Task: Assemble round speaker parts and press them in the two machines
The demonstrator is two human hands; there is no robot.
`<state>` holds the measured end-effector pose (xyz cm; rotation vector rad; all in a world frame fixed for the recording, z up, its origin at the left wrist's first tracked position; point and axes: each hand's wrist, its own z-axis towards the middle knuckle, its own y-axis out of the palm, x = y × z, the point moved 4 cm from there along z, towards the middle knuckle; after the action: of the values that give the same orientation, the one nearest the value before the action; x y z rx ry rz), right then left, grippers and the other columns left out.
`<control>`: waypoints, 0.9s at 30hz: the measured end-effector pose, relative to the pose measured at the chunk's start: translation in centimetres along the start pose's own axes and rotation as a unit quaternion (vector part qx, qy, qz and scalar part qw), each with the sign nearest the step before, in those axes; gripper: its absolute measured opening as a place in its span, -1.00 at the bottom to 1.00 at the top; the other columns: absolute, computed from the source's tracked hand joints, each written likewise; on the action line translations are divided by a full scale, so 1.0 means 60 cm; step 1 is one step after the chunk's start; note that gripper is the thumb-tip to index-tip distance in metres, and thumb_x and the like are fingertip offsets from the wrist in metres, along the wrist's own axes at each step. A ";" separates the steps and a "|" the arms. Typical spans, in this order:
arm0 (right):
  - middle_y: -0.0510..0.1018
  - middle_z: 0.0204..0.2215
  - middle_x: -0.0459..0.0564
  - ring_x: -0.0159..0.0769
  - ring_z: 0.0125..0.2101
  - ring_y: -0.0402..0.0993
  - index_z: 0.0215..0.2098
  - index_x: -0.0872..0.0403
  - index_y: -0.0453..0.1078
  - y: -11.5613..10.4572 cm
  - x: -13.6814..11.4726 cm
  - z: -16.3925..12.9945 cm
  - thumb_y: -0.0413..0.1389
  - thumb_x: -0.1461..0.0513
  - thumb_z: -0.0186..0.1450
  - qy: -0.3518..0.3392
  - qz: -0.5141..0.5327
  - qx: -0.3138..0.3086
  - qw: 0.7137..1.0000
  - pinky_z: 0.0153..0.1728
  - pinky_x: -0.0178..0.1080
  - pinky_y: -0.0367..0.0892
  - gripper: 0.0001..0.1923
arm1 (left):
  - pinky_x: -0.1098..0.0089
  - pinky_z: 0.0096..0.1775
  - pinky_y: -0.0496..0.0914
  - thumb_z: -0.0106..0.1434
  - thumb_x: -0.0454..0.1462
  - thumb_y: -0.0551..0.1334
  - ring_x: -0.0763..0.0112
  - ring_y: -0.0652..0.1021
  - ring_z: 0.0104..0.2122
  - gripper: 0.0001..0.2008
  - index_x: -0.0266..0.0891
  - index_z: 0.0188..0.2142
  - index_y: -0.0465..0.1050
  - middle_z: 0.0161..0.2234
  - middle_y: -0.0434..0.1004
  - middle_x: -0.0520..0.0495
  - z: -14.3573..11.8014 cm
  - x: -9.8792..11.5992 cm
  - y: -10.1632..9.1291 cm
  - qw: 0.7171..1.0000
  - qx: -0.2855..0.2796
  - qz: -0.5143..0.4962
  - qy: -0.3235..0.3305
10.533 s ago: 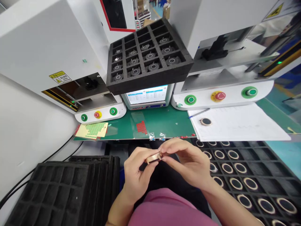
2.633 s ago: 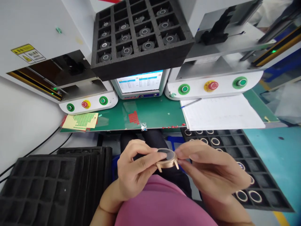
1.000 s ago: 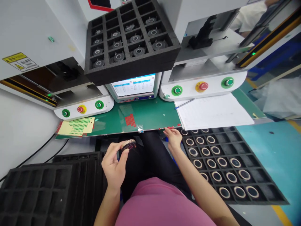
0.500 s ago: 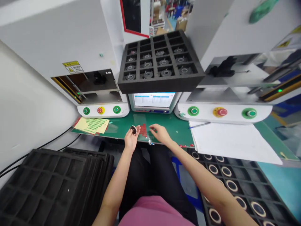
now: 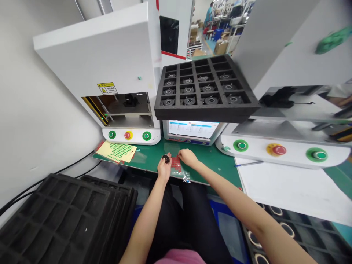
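Observation:
My left hand is closed around a small round black part, its face turned up. It rests at the left side of a clear sheet of red stickers on the green bench top. My right hand has its fingertips pinched together at the upper right edge of that sheet. Whatever may be between those fingertips is too small to make out. A crumpled clear, shiny wrapper lies just below the sheet at the bench's front edge.
A black foam tray of round parts stands above the monitor. Machines with green and red buttons flank it. A yellow sheet of green stickers lies left; papers and a pen lie right. Black trays are stacked lower left.
My right hand has come in to the red sticker sheet, and its fingers have closed at the edge. My left hand still holds the round part. The whole view has shifted.

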<state>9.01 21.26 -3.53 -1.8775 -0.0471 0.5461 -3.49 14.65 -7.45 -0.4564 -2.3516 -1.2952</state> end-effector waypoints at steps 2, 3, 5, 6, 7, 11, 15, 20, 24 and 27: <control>0.48 0.00 0.08 -0.21 -0.07 0.48 0.02 0.10 0.39 -0.002 0.001 0.004 0.12 0.13 0.39 0.001 -0.001 -0.007 1.000 -0.06 -0.06 0.45 -0.70 | 0.10 -0.01 0.45 0.35 -0.21 0.22 0.23 0.52 -0.03 -0.71 -0.31 0.01 0.41 0.03 0.47 -0.18 0.001 -0.001 0.000 1.000 0.000 -0.002 0.001; 0.48 0.00 0.08 -0.21 -0.08 0.48 0.02 0.10 0.39 -0.003 0.002 0.006 0.12 0.13 0.39 0.001 0.000 -0.011 1.000 -0.06 -0.06 0.45 -0.70 | 0.11 -0.02 0.46 0.35 -0.21 0.22 0.23 0.53 -0.04 -0.71 -0.31 0.01 0.41 0.02 0.47 -0.17 0.001 -0.001 0.000 1.000 0.000 -0.003 0.001; 0.48 -0.01 0.07 -0.21 -0.08 0.49 0.02 0.10 0.39 -0.005 0.004 0.010 0.12 0.13 0.39 0.002 0.003 -0.016 1.000 -0.07 -0.06 0.45 -0.70 | 0.13 -0.04 0.47 0.35 -0.22 0.22 0.24 0.53 -0.05 -0.72 -0.31 0.00 0.41 0.01 0.47 -0.17 0.000 -0.001 0.001 1.000 -0.001 -0.004 0.002; 0.48 -0.01 0.07 -0.21 -0.08 0.49 0.03 0.10 0.39 -0.006 0.005 0.011 0.13 0.13 0.39 0.002 0.005 -0.018 1.000 -0.07 -0.06 0.45 -0.70 | 0.13 -0.04 0.47 0.35 -0.22 0.22 0.24 0.53 -0.05 -0.72 -0.31 0.00 0.41 0.01 0.47 -0.17 0.000 -0.001 0.002 1.000 0.000 -0.005 0.003; 0.48 -0.01 0.07 -0.20 -0.08 0.49 0.03 0.10 0.39 -0.007 0.005 0.012 0.13 0.13 0.39 0.002 0.008 -0.020 1.000 -0.07 -0.06 0.45 -0.70 | 0.12 -0.03 0.47 0.35 -0.22 0.22 0.24 0.53 -0.05 -0.71 -0.31 0.01 0.41 0.01 0.47 -0.17 -0.001 -0.001 0.002 1.000 0.000 -0.005 0.003; 0.48 0.00 0.07 -0.19 -0.07 0.48 0.04 0.11 0.38 -0.009 0.006 0.010 0.13 0.13 0.39 0.004 0.023 -0.022 0.999 -0.07 -0.04 0.45 -0.68 | 0.09 0.01 0.44 0.35 -0.21 0.22 0.22 0.52 -0.02 -0.70 -0.31 0.01 0.42 0.03 0.46 -0.18 -0.001 -0.002 0.002 1.000 0.003 -0.006 0.004; 0.48 0.01 0.07 -0.20 -0.06 0.48 0.03 0.10 0.39 -0.010 0.002 0.005 0.13 0.13 0.39 0.011 0.054 -0.018 0.998 -0.05 -0.05 0.45 -0.70 | 0.09 0.01 0.45 0.35 -0.21 0.22 0.22 0.52 -0.02 -0.71 -0.31 0.00 0.42 0.03 0.47 -0.18 -0.001 -0.001 0.002 1.000 0.005 -0.004 0.008; 0.48 0.00 0.07 -0.20 -0.07 0.48 0.04 0.10 0.38 -0.018 -0.005 0.000 0.13 0.13 0.38 0.031 0.132 0.005 0.991 -0.07 -0.05 0.45 -0.69 | 0.10 -0.01 0.45 0.35 -0.20 0.23 0.24 0.53 -0.04 -0.72 -0.31 -0.02 0.43 0.01 0.48 -0.17 -0.005 0.005 0.006 1.000 -0.006 0.016 0.019; 0.50 -0.04 0.05 -0.23 -0.12 0.50 0.01 0.11 0.39 -0.054 -0.010 -0.011 0.13 0.13 0.38 0.016 0.248 0.053 0.967 -0.12 -0.09 0.47 -0.70 | 0.11 -0.01 0.44 0.35 -0.19 0.22 0.25 0.53 -0.06 -0.73 -0.32 -0.04 0.44 -0.02 0.49 -0.16 -0.010 0.013 0.015 0.998 -0.018 0.049 0.039; 0.53 -0.20 -0.01 -0.32 -0.27 0.51 -0.11 0.15 0.42 -0.089 -0.008 -0.050 0.13 0.12 0.39 -0.004 0.365 0.108 0.925 -0.23 -0.17 0.48 -0.75 | 0.15 -0.05 0.46 0.35 -0.19 0.23 0.29 0.54 -0.12 -0.77 -0.33 -0.12 0.46 -0.09 0.52 -0.13 -0.023 0.021 0.029 0.994 -0.035 0.085 0.063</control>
<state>10.97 20.49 2.25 -1.6366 0.7075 1.0151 -3.50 14.49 -4.92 -0.5666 -2.1196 -1.2906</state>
